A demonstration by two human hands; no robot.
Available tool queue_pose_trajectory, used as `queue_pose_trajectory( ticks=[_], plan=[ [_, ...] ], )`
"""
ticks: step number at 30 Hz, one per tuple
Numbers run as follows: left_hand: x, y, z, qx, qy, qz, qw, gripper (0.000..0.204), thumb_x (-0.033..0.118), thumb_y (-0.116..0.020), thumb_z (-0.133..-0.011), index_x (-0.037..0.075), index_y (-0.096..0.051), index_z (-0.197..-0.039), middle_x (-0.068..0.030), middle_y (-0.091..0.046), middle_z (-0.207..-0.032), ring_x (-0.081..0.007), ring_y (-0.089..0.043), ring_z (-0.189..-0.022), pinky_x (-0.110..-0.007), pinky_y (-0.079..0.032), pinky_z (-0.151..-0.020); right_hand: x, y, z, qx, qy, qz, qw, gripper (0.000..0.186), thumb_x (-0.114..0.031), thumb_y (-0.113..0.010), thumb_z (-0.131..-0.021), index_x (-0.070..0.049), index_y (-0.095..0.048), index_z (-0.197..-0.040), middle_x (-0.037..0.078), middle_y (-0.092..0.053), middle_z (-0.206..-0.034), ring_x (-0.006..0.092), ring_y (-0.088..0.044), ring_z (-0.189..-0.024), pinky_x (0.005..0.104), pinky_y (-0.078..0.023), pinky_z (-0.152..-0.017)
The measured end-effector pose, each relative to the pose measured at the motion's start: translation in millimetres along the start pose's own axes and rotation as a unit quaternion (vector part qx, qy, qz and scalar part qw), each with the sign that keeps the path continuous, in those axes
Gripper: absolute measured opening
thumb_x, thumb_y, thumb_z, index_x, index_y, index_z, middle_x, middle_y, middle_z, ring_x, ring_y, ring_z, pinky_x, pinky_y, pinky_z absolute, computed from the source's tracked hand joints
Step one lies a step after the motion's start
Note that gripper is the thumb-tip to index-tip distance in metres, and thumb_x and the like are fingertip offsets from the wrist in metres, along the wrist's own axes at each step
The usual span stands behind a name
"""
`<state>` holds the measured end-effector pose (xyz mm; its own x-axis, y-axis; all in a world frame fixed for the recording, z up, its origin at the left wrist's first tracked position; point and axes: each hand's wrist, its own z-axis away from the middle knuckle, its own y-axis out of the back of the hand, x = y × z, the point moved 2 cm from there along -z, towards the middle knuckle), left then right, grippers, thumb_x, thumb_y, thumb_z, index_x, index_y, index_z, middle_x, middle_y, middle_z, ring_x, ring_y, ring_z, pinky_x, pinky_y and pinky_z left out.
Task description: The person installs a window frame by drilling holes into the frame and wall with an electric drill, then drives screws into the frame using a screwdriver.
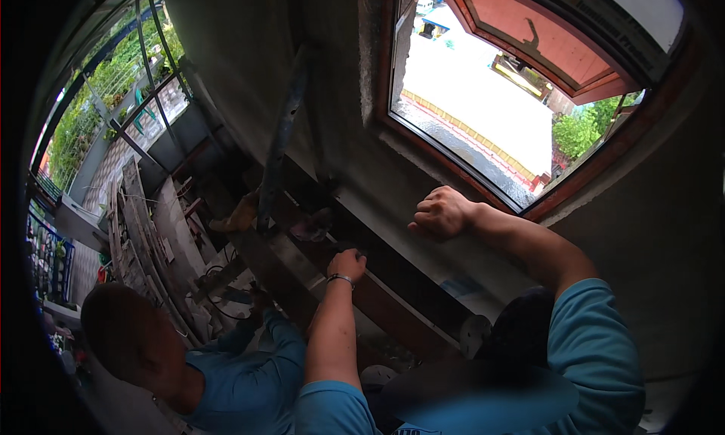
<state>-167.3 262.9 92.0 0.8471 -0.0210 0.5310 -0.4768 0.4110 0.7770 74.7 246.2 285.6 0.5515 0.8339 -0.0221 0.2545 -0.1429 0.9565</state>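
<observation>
My left hand (347, 264), with a bracelet at its wrist, is closed above long dark boards (377, 299). A small dark spot shows at its fingertips, too dim to name, and whether the hand touches the boards is unclear. My right hand (442, 213) is raised in a fist in front of the grey wall, just below the window frame (483, 184). Nothing sticks out of that fist. Beyond my left hand lies a crumpled, pinkish-grey thing (311, 225), hard to make out in the shade.
At my left a person in a blue shirt (245, 382) bends over the boards, hands low near a dark cable (219, 303). A worn metal post (283, 133) leans by the wall. Scrap planks (140, 216) lie at far left. The window sash (544, 35) is tilted outward.
</observation>
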Motion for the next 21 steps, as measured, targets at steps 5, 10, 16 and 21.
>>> queue_pose_trajectory(
  ticks=[5, 10, 16, 21],
  plan=[
    [-3, -29, -10, -0.015, -0.018, -0.022, 0.999, 0.032, 0.024, -0.053, -0.081, 0.009, -0.067, -0.106, -0.0218, -0.065, -0.103, -0.0381, -0.06, -0.101, -0.045, -0.047, -0.091, -22, 18, 0, -0.05, -0.178, -0.063, 0.981, 0.039, -0.033, -0.054, -0.091, -0.007, -0.056, -0.063, 0.011, -0.058, -0.063, 0.0318, -0.061, -0.064, 0.0431, -0.049, -0.057],
    [-9, -64, -12, -0.088, -0.069, -0.103, 0.988, 0.039, 0.021, -0.053, -0.081, 0.009, -0.062, -0.117, -0.0223, -0.063, -0.109, -0.0394, -0.059, -0.103, -0.045, -0.046, -0.093, -22, -25, 22, -0.208, -0.237, -0.111, 0.942, 0.028, -0.031, -0.059, -0.083, -0.004, -0.066, -0.082, 0.016, -0.066, -0.081, 0.0345, -0.065, -0.083, 0.0437, -0.054, -0.071],
    [24, -59, -20, -0.158, -0.091, 0.153, 0.971, 0.044, 0.006, -0.057, -0.083, 0.009, -0.054, -0.127, -0.0131, -0.062, -0.118, -0.0243, -0.058, -0.111, -0.037, -0.047, -0.094, -28, -88, 34, -0.176, -0.297, -0.204, 0.916, 0.026, -0.02, -0.057, -0.083, -0.016, -0.059, -0.108, 0.017, -0.064, -0.097, 0.0358, -0.064, -0.089, 0.0459, -0.054, -0.069],
    [51, -14, -26, -0.155, -0.128, 0.36, 0.911, 0.048, 0.0, -0.052, -0.089, 0.005, -0.044, -0.136, -0.006, -0.052, -0.132, -0.0157, -0.048, -0.122, -0.031, -0.04, -0.101, -19, -109, 12, -0.027, -0.28, -0.274, 0.92, 0.026, -0.016, -0.061, -0.079, -0.011, -0.063, -0.105, 0.015, -0.067, -0.1, 0.0371, -0.064, -0.093, 0.0459, -0.053, -0.076]
  ],
)
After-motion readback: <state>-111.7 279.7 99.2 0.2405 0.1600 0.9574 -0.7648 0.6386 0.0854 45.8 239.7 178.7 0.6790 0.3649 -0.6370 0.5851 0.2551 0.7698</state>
